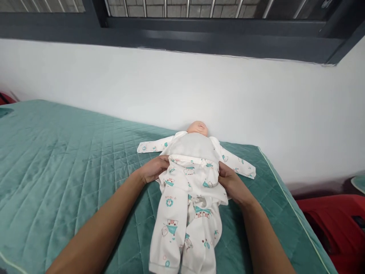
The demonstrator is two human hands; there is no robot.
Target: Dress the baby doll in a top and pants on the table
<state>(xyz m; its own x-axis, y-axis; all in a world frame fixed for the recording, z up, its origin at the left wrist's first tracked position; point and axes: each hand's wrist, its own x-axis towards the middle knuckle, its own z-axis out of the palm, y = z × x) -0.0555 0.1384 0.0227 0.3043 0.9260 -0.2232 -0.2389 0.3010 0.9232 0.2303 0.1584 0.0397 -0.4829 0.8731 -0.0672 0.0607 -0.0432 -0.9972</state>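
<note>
A baby doll (197, 128) lies on its back, its head end by the wall. It wears a white printed long-sleeved top (238, 163), both sleeves spread outward, with a plain pale area over the chest. White baby pants (173, 224) with boats and small animals cover its lower body, legs toward me. My left hand (155, 168) is closed on the cloth at the left side of the waist. At the opposite side, my right hand (231, 183) pinches the cloth near the waistband. Fingertips of both hands are partly hidden by the fabric.
A green quilted cover (85, 163) lies under the doll, its piped edge running down the right. Behind stands a white wall (171, 83) below a dark window frame (199, 38) with bars. A red object (336, 224) sits beside the bed at right.
</note>
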